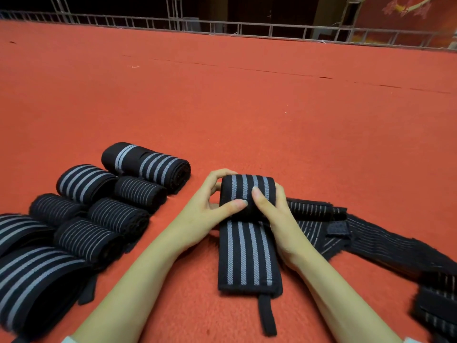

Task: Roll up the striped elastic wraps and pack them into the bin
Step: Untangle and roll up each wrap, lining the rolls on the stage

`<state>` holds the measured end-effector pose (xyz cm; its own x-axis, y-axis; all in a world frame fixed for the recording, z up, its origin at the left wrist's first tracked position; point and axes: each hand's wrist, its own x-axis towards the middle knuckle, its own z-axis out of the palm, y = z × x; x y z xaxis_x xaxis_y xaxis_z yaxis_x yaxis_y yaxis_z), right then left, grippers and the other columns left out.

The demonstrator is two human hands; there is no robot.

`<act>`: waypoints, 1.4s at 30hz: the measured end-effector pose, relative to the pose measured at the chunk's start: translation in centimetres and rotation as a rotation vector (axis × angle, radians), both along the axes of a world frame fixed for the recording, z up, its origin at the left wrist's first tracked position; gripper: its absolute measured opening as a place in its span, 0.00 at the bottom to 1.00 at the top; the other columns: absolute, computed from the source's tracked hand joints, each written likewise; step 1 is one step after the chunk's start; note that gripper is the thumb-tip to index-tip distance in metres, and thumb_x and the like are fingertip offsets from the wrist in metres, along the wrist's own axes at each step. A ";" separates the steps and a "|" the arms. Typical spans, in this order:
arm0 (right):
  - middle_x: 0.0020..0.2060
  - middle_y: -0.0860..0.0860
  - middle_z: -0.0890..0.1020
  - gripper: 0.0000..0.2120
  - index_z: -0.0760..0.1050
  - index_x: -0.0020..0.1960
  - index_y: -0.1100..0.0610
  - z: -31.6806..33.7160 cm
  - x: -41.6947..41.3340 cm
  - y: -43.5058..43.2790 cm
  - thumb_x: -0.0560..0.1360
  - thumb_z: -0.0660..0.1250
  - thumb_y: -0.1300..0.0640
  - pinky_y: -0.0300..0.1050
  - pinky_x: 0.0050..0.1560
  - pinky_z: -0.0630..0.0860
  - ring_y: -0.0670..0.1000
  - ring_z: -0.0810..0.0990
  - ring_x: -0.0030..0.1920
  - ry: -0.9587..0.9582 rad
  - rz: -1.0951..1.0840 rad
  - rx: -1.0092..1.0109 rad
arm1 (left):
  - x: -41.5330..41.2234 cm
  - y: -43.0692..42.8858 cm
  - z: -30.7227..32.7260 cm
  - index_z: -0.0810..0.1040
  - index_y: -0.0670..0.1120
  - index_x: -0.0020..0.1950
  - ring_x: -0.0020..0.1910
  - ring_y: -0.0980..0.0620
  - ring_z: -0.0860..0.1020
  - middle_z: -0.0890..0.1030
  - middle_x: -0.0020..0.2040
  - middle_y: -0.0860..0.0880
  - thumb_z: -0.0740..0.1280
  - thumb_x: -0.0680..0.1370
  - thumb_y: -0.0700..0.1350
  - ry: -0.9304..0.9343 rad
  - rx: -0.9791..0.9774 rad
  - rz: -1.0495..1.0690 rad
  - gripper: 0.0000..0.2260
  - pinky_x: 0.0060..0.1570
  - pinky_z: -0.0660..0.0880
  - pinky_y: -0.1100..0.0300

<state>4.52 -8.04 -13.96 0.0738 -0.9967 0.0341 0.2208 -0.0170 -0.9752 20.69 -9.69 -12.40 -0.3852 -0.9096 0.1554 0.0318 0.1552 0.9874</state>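
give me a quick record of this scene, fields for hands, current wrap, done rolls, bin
left hand: grip on roll's left end
right hand: grip on roll's right end
current wrap: partly rolled, tail flat on red carpet
done rolls: grouped at left
loose wraps: unrolled, at right
bin: not in view

Red carpet (247,100), metal railing (247,29) beyond.

Both hands grip a half-rolled striped wrap (247,194) on the red carpet (247,107): left hand (210,204) on the roll's left end, right hand (274,214) on its right end, thumbs on top. Unrolled tail (247,256) runs from the roll toward the person. Finished rolls (103,209) sit left of it, loose unrolled wraps (371,238) right.
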 end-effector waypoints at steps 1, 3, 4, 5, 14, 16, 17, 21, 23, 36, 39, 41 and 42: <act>0.52 0.49 0.82 0.22 0.68 0.60 0.51 -0.1 -0.1 -0.1 0.71 0.67 0.44 0.45 0.53 0.79 0.48 0.83 0.53 0.000 -0.011 -0.007 | 0.0 0.0 0.0 0.69 0.53 0.63 0.41 0.49 0.82 0.76 0.58 0.45 0.71 0.73 0.42 -0.010 -0.012 -0.008 0.21 0.33 0.77 0.63; 0.48 0.47 0.82 0.19 0.69 0.58 0.52 -0.1 -0.2 -0.2 0.72 0.68 0.45 0.45 0.52 0.80 0.48 0.83 0.51 -0.013 -0.035 -0.020 | 0.0 0.1 0.0 0.70 0.54 0.63 0.45 0.45 0.83 0.76 0.60 0.46 0.73 0.73 0.40 -0.014 -0.036 -0.029 0.22 0.39 0.80 0.57; 0.45 0.46 0.83 0.18 0.69 0.58 0.53 0.0 -0.3 -0.2 0.72 0.68 0.47 0.43 0.49 0.80 0.47 0.83 0.49 -0.020 -0.044 -0.030 | 0.0 0.0 0.0 0.70 0.54 0.63 0.45 0.46 0.83 0.75 0.60 0.46 0.73 0.73 0.41 -0.022 -0.040 -0.033 0.22 0.41 0.80 0.56; 0.42 0.44 0.83 0.19 0.69 0.58 0.55 0.0 -0.3 -0.3 0.71 0.67 0.49 0.41 0.46 0.80 0.46 0.83 0.46 -0.028 -0.043 -0.045 | 0.0 0.0 0.1 0.69 0.54 0.63 0.43 0.48 0.83 0.75 0.60 0.46 0.72 0.73 0.41 -0.028 -0.032 -0.032 0.22 0.40 0.79 0.59; 0.48 0.52 0.81 0.19 0.69 0.60 0.53 -0.1 0.0 -0.1 0.73 0.71 0.54 0.47 0.52 0.79 0.51 0.81 0.50 -0.006 0.006 -0.088 | 0.2 -0.1 0.8 0.74 0.54 0.59 0.33 0.51 0.81 0.82 0.45 0.49 0.63 0.75 0.56 0.025 0.251 -0.009 0.14 0.32 0.76 0.61; 0.52 0.52 0.81 0.20 0.70 0.61 0.47 -0.2 0.0 -0.2 0.72 0.71 0.50 0.47 0.54 0.78 0.51 0.81 0.54 0.009 0.005 -0.072 | 0.1 -0.2 0.8 0.76 0.52 0.57 0.33 0.52 0.80 0.81 0.44 0.47 0.66 0.74 0.52 0.079 0.236 0.023 0.12 0.30 0.75 0.63; 0.54 0.51 0.81 0.20 0.70 0.62 0.44 -0.3 0.0 -0.2 0.71 0.69 0.47 0.46 0.54 0.78 0.50 0.81 0.55 -0.003 0.002 -0.053 | 0.1 -0.2 0.8 0.77 0.51 0.56 0.35 0.51 0.80 0.81 0.45 0.46 0.67 0.73 0.51 0.092 0.215 0.033 0.13 0.32 0.75 0.62; 0.53 0.47 0.82 0.29 0.68 0.64 0.50 0.1 0.2 -0.1 0.70 0.64 0.34 0.43 0.55 0.78 0.46 0.81 0.54 -0.075 -0.002 0.023 | 0.3 -0.2 0.7 0.78 0.50 0.56 0.47 0.51 0.81 0.82 0.51 0.50 0.69 0.72 0.47 0.084 0.129 0.047 0.13 0.44 0.79 0.57; 0.48 0.45 0.83 0.28 0.69 0.63 0.55 0.3 0.2 0.0 0.70 0.64 0.39 0.41 0.52 0.79 0.45 0.82 0.51 -0.076 -0.011 0.028 | 0.3 -0.1 0.7 0.77 0.47 0.57 0.48 0.52 0.82 0.82 0.54 0.50 0.69 0.72 0.44 0.093 0.110 0.034 0.14 0.45 0.80 0.58; 0.51 0.55 0.77 0.18 0.70 0.62 0.51 0.4 -0.1 0.2 0.75 0.66 0.64 0.46 0.45 0.79 0.49 0.80 0.46 -0.122 0.007 0.033 | 0.3 -0.4 0.8 0.76 0.53 0.60 0.37 0.52 0.83 0.82 0.50 0.48 0.65 0.76 0.51 0.106 0.283 0.034 0.13 0.37 0.80 0.60; 0.55 0.55 0.76 0.24 0.70 0.63 0.48 0.3 -0.2 0.2 0.70 0.71 0.62 0.43 0.44 0.80 0.47 0.82 0.46 -0.159 0.014 0.023 | 0.4 -0.4 0.7 0.76 0.50 0.61 0.43 0.51 0.82 0.80 0.53 0.46 0.66 0.77 0.43 0.151 0.271 0.046 0.13 0.39 0.80 0.59; 0.58 0.54 0.76 0.27 0.69 0.65 0.46 0.4 -0.2 0.2 0.69 0.71 0.58 0.42 0.44 0.79 0.48 0.83 0.48 -0.171 0.028 0.037 | 0.4 -0.4 0.7 0.76 0.50 0.61 0.47 0.50 0.82 0.80 0.55 0.47 0.66 0.77 0.41 0.147 0.243 0.042 0.13 0.40 0.79 0.57; 0.59 0.55 0.76 0.27 0.69 0.66 0.45 0.5 -0.3 0.2 0.70 0.72 0.58 0.43 0.45 0.80 0.49 0.83 0.49 -0.163 0.037 0.046 | 0.4 -0.4 0.6 0.76 0.50 0.60 0.48 0.51 0.82 0.79 0.56 0.48 0.66 0.77 0.40 0.144 0.228 0.039 0.13 0.40 0.79 0.57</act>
<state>4.23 -7.87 -13.44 0.1077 -0.9942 0.0035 0.3760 0.0374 -0.9259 21.12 -10.07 -11.77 -0.3377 -0.9412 -0.0046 0.1724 -0.0666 0.9828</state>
